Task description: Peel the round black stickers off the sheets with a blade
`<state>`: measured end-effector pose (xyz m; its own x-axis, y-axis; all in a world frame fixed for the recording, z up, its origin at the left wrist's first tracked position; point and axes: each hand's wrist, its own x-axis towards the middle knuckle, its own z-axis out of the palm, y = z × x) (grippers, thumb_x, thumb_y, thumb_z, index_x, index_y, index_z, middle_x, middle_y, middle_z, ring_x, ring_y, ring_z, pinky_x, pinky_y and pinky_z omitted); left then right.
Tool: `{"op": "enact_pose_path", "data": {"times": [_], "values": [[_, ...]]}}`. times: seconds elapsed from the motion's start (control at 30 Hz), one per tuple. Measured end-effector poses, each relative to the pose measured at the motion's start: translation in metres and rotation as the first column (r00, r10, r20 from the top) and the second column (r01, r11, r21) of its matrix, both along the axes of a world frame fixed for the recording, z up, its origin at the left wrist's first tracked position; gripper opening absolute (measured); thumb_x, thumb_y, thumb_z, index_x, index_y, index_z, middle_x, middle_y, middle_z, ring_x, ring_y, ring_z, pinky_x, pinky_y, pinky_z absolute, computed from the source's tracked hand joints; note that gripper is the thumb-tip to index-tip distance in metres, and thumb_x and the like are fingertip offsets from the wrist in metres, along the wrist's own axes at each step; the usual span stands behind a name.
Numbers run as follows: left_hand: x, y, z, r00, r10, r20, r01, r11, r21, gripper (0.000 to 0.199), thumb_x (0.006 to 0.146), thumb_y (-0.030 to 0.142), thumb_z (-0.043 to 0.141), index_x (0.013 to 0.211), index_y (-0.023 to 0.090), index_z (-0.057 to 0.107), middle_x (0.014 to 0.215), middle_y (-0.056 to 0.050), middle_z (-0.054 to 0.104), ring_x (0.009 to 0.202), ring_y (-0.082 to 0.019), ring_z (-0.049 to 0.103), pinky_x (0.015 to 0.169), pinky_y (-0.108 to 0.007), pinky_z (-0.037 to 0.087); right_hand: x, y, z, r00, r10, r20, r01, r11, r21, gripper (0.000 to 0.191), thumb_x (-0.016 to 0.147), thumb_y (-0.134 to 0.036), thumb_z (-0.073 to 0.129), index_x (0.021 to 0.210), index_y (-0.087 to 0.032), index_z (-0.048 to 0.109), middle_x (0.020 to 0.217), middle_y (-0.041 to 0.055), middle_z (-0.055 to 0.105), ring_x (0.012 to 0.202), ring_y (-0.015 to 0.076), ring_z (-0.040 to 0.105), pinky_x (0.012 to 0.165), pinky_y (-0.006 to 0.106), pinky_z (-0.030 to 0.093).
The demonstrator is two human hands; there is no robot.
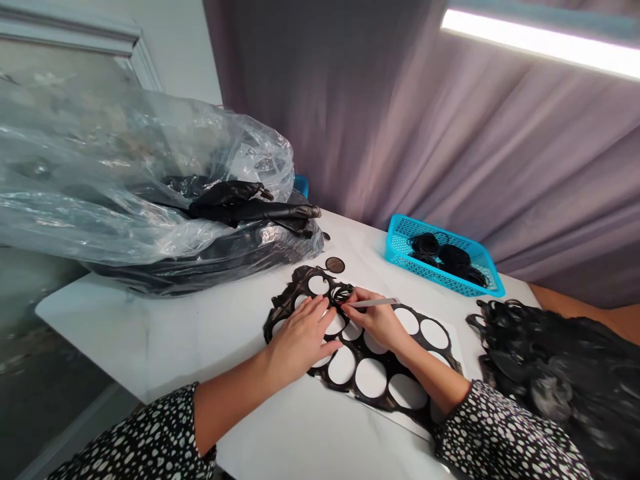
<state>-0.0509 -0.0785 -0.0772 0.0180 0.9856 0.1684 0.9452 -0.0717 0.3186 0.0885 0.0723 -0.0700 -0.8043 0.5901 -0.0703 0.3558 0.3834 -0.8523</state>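
A black sheet (350, 380) with several large round holes lies on a white board on the table. My left hand (303, 337) rests flat on the sheet's left part, fingers spread. My right hand (377, 321) is pinched round a thin, pale, flat tool (376, 302), whose front end is hidden by my fingers. Beside my right fingertips is a small bunch of thin black rings (343, 292), at the sheet's upper edge. Just above the sheet lies a dark round disc (335, 265).
A blue basket (395, 252) holding black bundles stands at the back right. Black scraps (560, 380) are heaped at the right. A large clear plastic bag (150, 227) with black material covers the back left of the white table (200, 340).
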Motion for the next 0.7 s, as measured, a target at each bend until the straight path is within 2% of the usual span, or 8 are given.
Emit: {"op": "enact_pose_path", "data": {"times": [0.2,0.3,0.4,0.5,0.63,0.7], "values": [[-0.002,0.000,0.003,0.998,0.004,0.062,0.000,0.998,-0.067,0.056,0.091,0.048,0.060,0.133,0.012,0.050,0.141,-0.018,0.050,0.137,-0.031,0.040,0.114,-0.045,0.033,0.000,-0.001,-0.003,1.000,0.011,0.024,-0.013,0.998,0.069,0.021,0.085,-0.031,0.060,0.070,-0.020,0.049,0.064,-0.0021,0.057,0.057,0.0131,0.045,0.056,0.025,0.034],[-0.002,-0.001,0.004,0.998,0.003,0.068,0.002,0.998,-0.065,0.055,0.091,0.049,0.059,0.133,0.014,0.050,0.142,-0.016,0.050,0.137,-0.030,0.040,0.114,-0.045,0.032,0.000,-0.003,-0.004,0.998,-0.008,0.059,-0.004,0.979,0.202,0.017,0.084,-0.025,0.060,0.072,-0.020,0.051,0.069,-0.0009,0.061,0.062,0.0155,0.051,0.063,0.028,0.037],[-0.002,-0.001,0.006,0.998,0.002,0.055,0.002,0.997,-0.073,0.056,0.090,0.050,0.061,0.133,0.015,0.050,0.142,-0.016,0.049,0.137,-0.030,0.040,0.114,-0.045,0.033,0.002,-0.008,-0.005,0.998,-0.006,0.066,-0.018,0.933,0.359,0.012,0.085,-0.020,0.060,0.075,-0.021,0.054,0.084,0.0030,0.068,0.078,0.0204,0.059,0.076,0.033,0.040],[-0.002,-0.001,0.007,0.998,0.000,0.058,0.005,0.997,-0.082,0.058,0.089,0.049,0.064,0.131,0.012,0.051,0.142,-0.018,0.049,0.137,-0.030,0.040,0.114,-0.045,0.032,0.006,-0.013,-0.005,0.994,0.085,0.064,-0.105,0.875,0.472,0.012,0.090,-0.020,0.054,0.079,-0.021,0.055,0.094,0.0061,0.069,0.090,0.0229,0.061,0.082,0.036,0.041],[-0.003,0.001,0.006,0.998,-0.002,0.065,0.007,0.997,-0.071,0.057,0.087,0.049,0.065,0.128,0.012,0.054,0.140,-0.018,0.051,0.135,-0.031,0.043,0.113,-0.046,0.033,0.007,-0.015,-0.007,0.976,0.191,0.108,-0.218,0.785,0.579,0.017,0.098,-0.023,0.044,0.085,-0.020,0.056,0.096,0.0086,0.069,0.093,0.0238,0.061,0.085,0.040,0.039],[-0.003,0.001,0.005,0.998,0.000,0.062,0.004,0.998,-0.068,0.055,0.088,0.049,0.064,0.128,0.013,0.054,0.140,-0.017,0.051,0.135,-0.030,0.043,0.113,-0.046,0.034,0.006,-0.009,-0.008,0.982,0.163,0.097,-0.188,0.787,0.588,0.019,0.097,-0.022,0.042,0.084,-0.020,0.056,0.094,0.0088,0.069,0.092,0.0243,0.061,0.086,0.040,0.039]]}}
